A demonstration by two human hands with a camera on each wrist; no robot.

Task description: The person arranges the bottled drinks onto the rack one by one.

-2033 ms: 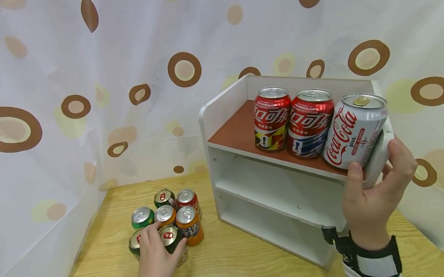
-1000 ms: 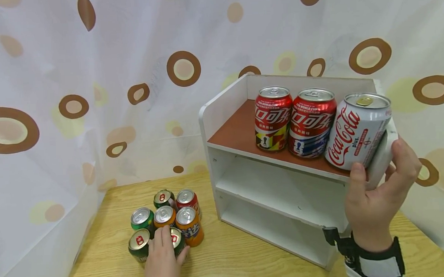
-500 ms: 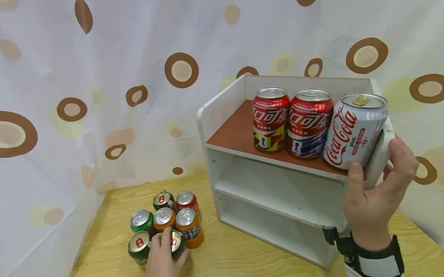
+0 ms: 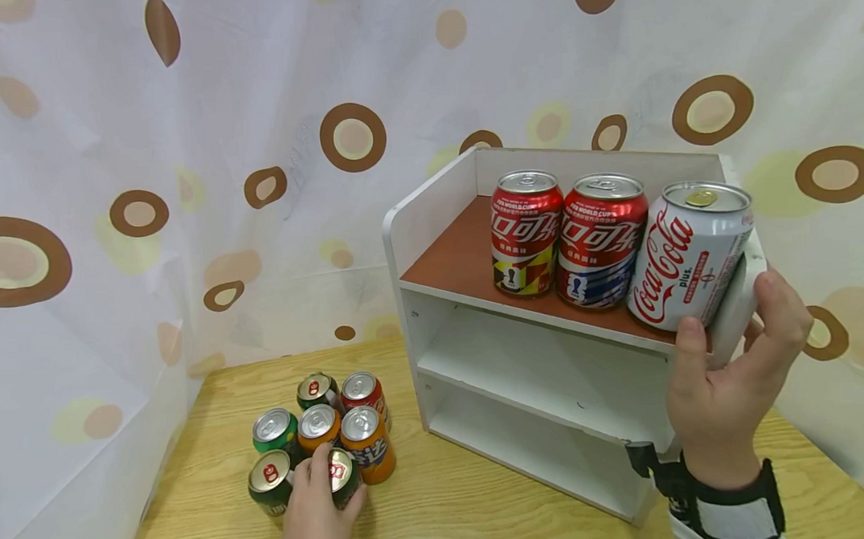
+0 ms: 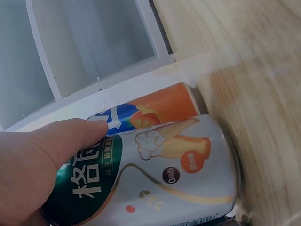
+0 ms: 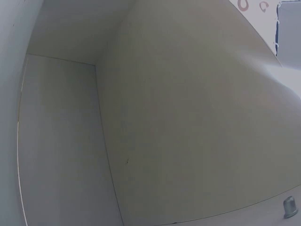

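Observation:
In the head view my left hand (image 4: 314, 506) grips a green-and-white drink can (image 4: 348, 476) at the front of a can group on the table. The left wrist view shows the thumb across the can's green upper part, with an orange soda can (image 5: 171, 104) right beside it. My right hand (image 4: 734, 385) holds the right side panel (image 4: 739, 308) of a white shelf unit, thumb in front and fingers around the outside. Its thumb lies at the lower edge of a silver Coca-Cola can (image 4: 685, 262), which is tilted against the panel. The right wrist view shows only the shelf's inside.
Two red cola cans (image 4: 526, 233) (image 4: 600, 242) stand upright on the brown top of the shelf unit (image 4: 446, 261). Around the held can are another green can (image 4: 269, 479), a green-sided can (image 4: 274, 427), orange cans (image 4: 319, 423) and a red can (image 4: 362, 387). A patterned curtain (image 4: 286, 83) hangs behind.
My left hand has moved slightly right and closed round the front green-and-white can, its fingers now between the two front cans. The right hand stays on the shelf panel.

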